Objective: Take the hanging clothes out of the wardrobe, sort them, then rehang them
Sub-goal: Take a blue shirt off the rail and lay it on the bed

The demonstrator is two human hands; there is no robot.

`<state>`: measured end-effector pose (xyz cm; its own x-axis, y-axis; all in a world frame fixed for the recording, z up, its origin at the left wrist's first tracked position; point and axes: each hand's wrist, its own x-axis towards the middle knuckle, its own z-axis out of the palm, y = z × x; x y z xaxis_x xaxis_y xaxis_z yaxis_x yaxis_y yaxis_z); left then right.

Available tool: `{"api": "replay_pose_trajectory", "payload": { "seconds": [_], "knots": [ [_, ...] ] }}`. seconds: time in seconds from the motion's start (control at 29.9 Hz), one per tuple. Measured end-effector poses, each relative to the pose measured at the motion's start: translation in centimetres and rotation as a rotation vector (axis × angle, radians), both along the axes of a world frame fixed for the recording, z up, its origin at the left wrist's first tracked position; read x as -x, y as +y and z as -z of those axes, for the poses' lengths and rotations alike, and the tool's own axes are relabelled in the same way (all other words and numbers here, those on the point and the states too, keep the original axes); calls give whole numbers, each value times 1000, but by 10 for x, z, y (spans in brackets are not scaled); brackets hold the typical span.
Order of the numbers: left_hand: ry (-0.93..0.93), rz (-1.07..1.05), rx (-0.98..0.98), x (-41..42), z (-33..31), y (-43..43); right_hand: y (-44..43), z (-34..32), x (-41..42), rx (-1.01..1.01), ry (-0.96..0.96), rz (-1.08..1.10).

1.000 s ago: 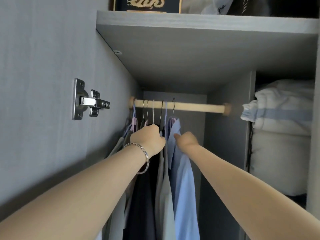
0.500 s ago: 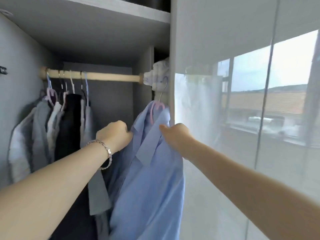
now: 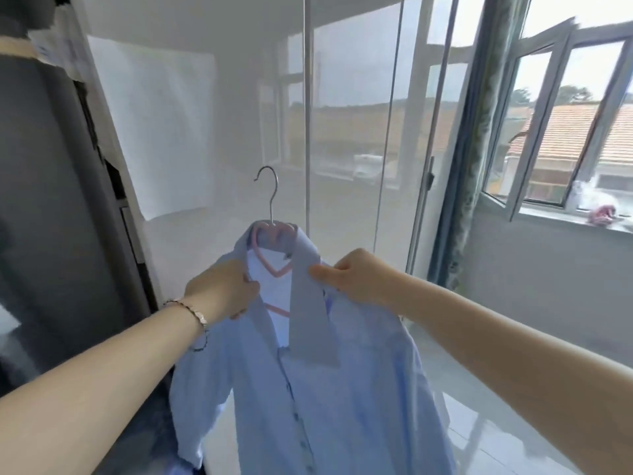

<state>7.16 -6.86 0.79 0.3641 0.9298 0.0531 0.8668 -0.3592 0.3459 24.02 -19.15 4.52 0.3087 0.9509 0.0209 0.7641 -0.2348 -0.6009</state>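
Note:
A light blue shirt [image 3: 318, 399] hangs on a pink hanger [image 3: 272, 267] with a metal hook, held up in the air in front of me. My left hand [image 3: 222, 289], with a bracelet at the wrist, grips the shirt's left shoulder by the collar. My right hand [image 3: 352, 281] pinches the right side of the collar. The shirt's front faces me and its buttons show. The wardrobe [image 3: 58, 200] is a dark grey mass at the left edge; its rail and the other clothes are out of sight.
Sliding glass panels [image 3: 349, 138] stand straight ahead, with a white sheet [image 3: 161, 132] hanging behind them. At the right is an open window [image 3: 548, 125] with a sill holding small items, and a curtain [image 3: 469, 132] beside it. Pale floor lies below.
The blue shirt came off the rail and out of the wardrobe, carried to the right by both hands. My view swung from the wardrobe interior toward the glass panels and window.

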Motion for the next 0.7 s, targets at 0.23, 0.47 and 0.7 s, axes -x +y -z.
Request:
{"api": "replay_pose_trajectory", "payload": {
  "seconds": [0.23, 0.47, 0.7],
  "knots": [
    [-38, 254, 67, -68, 26, -44, -99, 24, -53, -17, 4, 299],
    [14, 615, 98, -150, 79, -134, -239, 69, -47, -148, 32, 661],
    [60, 969, 166, -196, 118, -276, -402, 93, 12, -253, 110, 1029]
  ]
}}
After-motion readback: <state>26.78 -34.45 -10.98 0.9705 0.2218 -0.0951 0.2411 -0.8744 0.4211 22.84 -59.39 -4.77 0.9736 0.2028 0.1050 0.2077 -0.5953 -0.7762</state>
